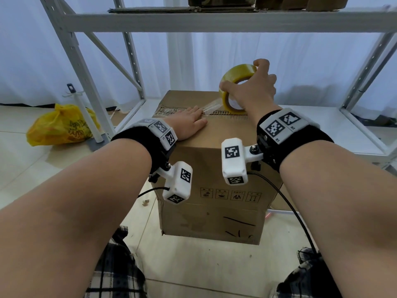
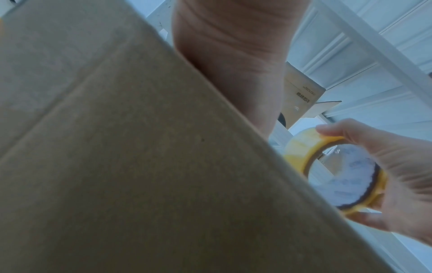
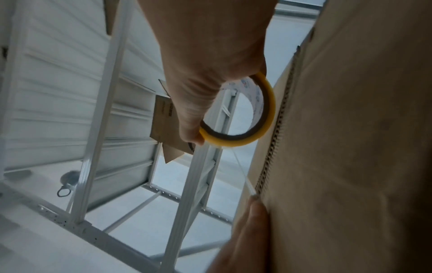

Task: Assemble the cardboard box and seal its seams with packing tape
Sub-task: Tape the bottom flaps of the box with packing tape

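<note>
A brown cardboard box (image 1: 214, 211) stands upright on the floor in front of me, its top flaps closed along a middle seam (image 1: 227, 114). My left hand (image 1: 189, 121) lies flat on the top, fingers straight, pressing the free end of clear tape onto the seam. My right hand (image 1: 253, 87) grips a yellow roll of packing tape (image 1: 234, 82) just above the seam, right of the left hand. A short clear strip (image 1: 211, 106) runs from the roll to the left fingertips. The roll (image 3: 245, 118) and box wall (image 2: 117, 147) fill the wrist views.
A white metal shelving rack (image 1: 193, 20) rises right behind the box, with flat cardboard on its upper shelf. A yellow plastic bag (image 1: 62, 125) lies on the tiled floor at the left beside a white post (image 1: 86, 117). My knees in checked trousers (image 1: 116, 272) flank the box.
</note>
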